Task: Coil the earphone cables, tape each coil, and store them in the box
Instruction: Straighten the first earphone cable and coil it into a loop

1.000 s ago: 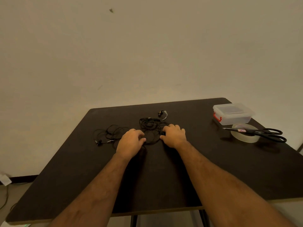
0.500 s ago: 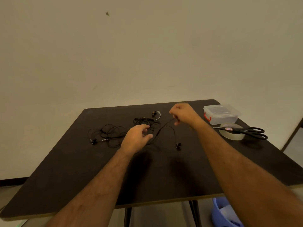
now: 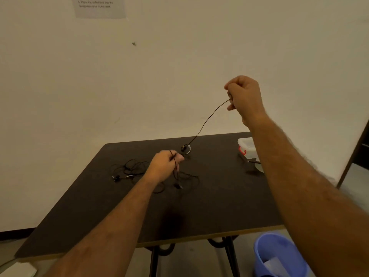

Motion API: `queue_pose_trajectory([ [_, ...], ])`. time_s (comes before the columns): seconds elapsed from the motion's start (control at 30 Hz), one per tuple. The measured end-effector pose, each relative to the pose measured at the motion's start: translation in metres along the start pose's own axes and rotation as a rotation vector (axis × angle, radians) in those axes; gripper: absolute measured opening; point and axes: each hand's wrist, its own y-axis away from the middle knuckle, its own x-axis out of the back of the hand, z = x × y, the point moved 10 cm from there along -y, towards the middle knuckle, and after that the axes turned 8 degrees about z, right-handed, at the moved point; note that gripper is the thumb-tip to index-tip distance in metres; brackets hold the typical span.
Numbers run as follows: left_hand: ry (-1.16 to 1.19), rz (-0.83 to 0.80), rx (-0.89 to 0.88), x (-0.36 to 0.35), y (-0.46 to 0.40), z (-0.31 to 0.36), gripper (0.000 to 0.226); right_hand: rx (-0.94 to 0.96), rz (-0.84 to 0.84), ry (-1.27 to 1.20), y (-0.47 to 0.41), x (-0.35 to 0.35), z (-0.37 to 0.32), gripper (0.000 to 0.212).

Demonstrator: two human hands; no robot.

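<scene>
Right hand (image 3: 244, 96) raised high, upper right of centre, against the wall (image 3: 179, 66); fingers curled into a fist, pinching one end of a black earphone cable (image 3: 207, 119). That cable runs taut-ish, down and left, toward the left hand (image 3: 164, 166) at frame centre, just above the tabletop. Left hand fingers curled round the same cable, strands passing between thumb and fingers and hanging below the hand. The rest of this cable lies in loose loops (image 3: 187, 178) on the dark table (image 3: 209, 212), lower right of the left hand, with an earbud (image 3: 177, 185) in them. Another earbud with a clear hook (image 3: 185, 148) sits on the table just beyond the left hand, near the line of the raised cable; cannot tell if it is joined to it.

Second earphone set (image 3: 129, 169), a tangled black pile, lies on the table left of the left hand, apart from it; its earbuds (image 3: 116, 177) at the pile's lower left.

Clear plastic box (image 3: 246, 147) with lid on and a red latch, at the table's far right edge, partly hidden by the right forearm. Just below it, scissor tips (image 3: 253, 161) and a bit of the tape roll (image 3: 259, 167) poke out from behind the arm.

Blue bucket (image 3: 279, 254) on the floor, bottom right, under the table edge. Printed paper sheet (image 3: 99, 7) on the wall, top left; text blurred.
</scene>
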Motion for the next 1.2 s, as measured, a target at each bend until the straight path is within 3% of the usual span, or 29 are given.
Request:
queue_pose_trajectory([
  [0.07, -0.038, 0.021, -0.027, 0.016, -0.008, 0.021, 0.026, -0.030, -0.091, 0.202, 0.006, -0.004, 0.024, 0.013],
  [0.17, -0.220, -0.008, -0.127, 0.028, -0.023, 0.064, 0.023, -0.070, -0.386, 0.475, 0.037, -0.033, 0.062, 0.016],
  [0.27, -0.381, -0.086, -0.228, 0.026, -0.034, 0.104, 0.024, -0.100, -0.544, 0.600, 0.062, -0.048, 0.085, 0.015],
  [0.47, -0.575, -0.120, -0.337, 0.037, -0.046, 0.159, 0.019, -0.107, -0.605, 0.630, 0.061, -0.050, 0.046, 0.027],
  [0.53, -0.644, -0.114, -0.354, 0.046, -0.050, 0.171, 0.017, -0.048, -0.558, 0.642, 0.049, -0.047, 0.019, 0.032],
  [0.63, -0.695, -0.065, -0.382, 0.066, -0.054, 0.192, 0.014, -0.082, -0.444, 0.324, 0.038, -0.042, -0.012, 0.033],
  [0.8, -0.620, 0.023, -0.438, 0.097, -0.048, 0.229, 0.009, -0.043, -0.592, 0.073, 0.041, -0.063, -0.044, 0.069],
  [0.87, -0.517, 0.038, -0.426, 0.107, -0.046, 0.227, 0.006, -0.090, -0.656, 0.076, 0.042, -0.067, -0.045, 0.061],
  [1.0, -0.324, 0.015, -0.355, 0.118, -0.039, 0.208, 0.028, -0.034, -0.703, 0.169, 0.046, -0.068, -0.049, 0.015],
  [1.1, -0.153, -0.046, -0.304, 0.117, -0.030, 0.196, 0.027, 0.091, -0.617, 0.241, 0.042, -0.059, -0.066, 0.014],
  [1.2, -0.081, -0.135, -0.236, 0.119, -0.022, 0.181, 0.029, 0.138, -0.427, 0.277, 0.024, -0.034, -0.075, 0.013],
])
